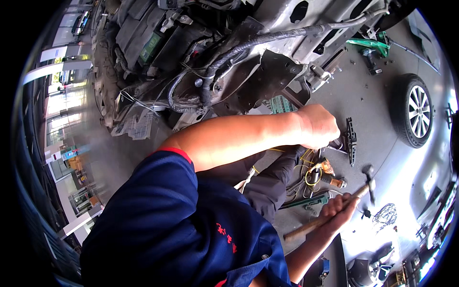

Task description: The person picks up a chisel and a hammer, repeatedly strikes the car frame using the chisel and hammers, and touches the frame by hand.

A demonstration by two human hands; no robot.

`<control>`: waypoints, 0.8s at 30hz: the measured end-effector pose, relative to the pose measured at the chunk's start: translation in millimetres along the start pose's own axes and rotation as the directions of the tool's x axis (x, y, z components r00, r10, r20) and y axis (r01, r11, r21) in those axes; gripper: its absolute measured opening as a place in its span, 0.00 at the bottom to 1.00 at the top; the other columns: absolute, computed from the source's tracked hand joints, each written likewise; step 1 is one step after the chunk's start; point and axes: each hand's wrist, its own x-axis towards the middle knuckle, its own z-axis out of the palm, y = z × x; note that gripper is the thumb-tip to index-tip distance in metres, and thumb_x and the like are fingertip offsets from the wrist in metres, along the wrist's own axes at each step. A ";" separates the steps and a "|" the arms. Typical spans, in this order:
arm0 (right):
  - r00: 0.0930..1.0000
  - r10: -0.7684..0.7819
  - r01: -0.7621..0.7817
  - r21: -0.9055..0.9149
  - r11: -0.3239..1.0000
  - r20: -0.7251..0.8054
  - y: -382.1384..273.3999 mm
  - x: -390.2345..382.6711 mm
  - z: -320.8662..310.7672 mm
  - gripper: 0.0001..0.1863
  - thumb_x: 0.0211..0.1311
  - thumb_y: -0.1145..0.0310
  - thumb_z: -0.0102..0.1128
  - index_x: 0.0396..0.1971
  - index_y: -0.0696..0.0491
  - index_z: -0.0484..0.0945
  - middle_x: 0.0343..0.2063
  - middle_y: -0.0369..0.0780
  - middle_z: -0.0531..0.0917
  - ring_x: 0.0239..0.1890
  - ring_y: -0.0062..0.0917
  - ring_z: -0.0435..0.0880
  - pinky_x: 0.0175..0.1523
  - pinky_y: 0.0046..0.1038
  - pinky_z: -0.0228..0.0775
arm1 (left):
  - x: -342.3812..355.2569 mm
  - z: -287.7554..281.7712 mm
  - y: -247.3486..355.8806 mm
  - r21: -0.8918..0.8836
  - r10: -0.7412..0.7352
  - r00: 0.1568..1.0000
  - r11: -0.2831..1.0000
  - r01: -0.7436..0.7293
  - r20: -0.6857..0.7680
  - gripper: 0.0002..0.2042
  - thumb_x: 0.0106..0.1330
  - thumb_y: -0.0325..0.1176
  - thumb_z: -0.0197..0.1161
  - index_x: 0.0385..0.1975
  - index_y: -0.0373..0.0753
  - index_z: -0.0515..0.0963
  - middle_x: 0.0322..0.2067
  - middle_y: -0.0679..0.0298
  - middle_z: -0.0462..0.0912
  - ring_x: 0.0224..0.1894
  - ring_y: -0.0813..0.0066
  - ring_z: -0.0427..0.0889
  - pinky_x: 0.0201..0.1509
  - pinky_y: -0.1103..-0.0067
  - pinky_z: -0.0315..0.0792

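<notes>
fingers of the right hand (337, 210) are wrapped round the wooden handle of a hammer (360, 192), at four o'clock from the middle of the view; the handle's tail sticks out behind the grip, and the metal head sits off toward two o'clock from the hand. near three o'clock is the left hand (319, 126), back of the hand showing and fingers turned away, so whether they close on the dark piece beside them cannot be told. the step in hand looks like holding the hammer ready while the left hand works apart from it. any blow from here would call for a firm grip and left fingers clear of the head. just past the left hand, at three, is a black bracket (351, 142); well beyond it, a wheel (415, 111). yellow cord (311, 183) lies at four, between the hands. the stripped car (282, 48) spreads from ten to one, with a green stand (373, 45) at two.
</notes>
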 end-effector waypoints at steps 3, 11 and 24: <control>0.995 0.099 -0.090 -0.249 0.964 0.026 17.4 -9.1 27.5 0.27 0.78 0.37 0.46 0.37 0.48 0.70 0.16 0.29 0.65 0.12 0.14 0.59 0.15 0.22 0.56 | -0.4 6.3 4.6 -0.012 0.020 0.999 1.000 -0.020 -0.029 0.08 0.61 0.39 0.65 0.31 0.43 0.84 0.27 0.57 0.87 0.33 0.51 0.89 0.36 0.59 0.82; 0.998 0.061 -0.061 -0.008 0.998 -0.008 -0.5 -2.5 8.9 0.26 0.78 0.38 0.47 0.37 0.48 0.71 0.16 0.28 0.65 0.12 0.16 0.60 0.15 0.23 0.54 | -3.8 2.9 5.9 -0.001 0.032 0.999 0.999 -0.032 0.012 0.08 0.61 0.39 0.64 0.30 0.41 0.84 0.27 0.56 0.87 0.33 0.53 0.89 0.35 0.59 0.82; 0.953 0.301 -0.266 -0.372 0.889 0.040 -10.6 -24.8 45.3 0.25 0.79 0.38 0.45 0.37 0.46 0.72 0.16 0.28 0.65 0.12 0.14 0.60 0.14 0.22 0.51 | -16.5 -7.4 7.9 -0.035 0.028 1.000 0.999 -0.028 -0.009 0.08 0.60 0.39 0.65 0.31 0.43 0.84 0.24 0.56 0.85 0.30 0.51 0.87 0.34 0.58 0.80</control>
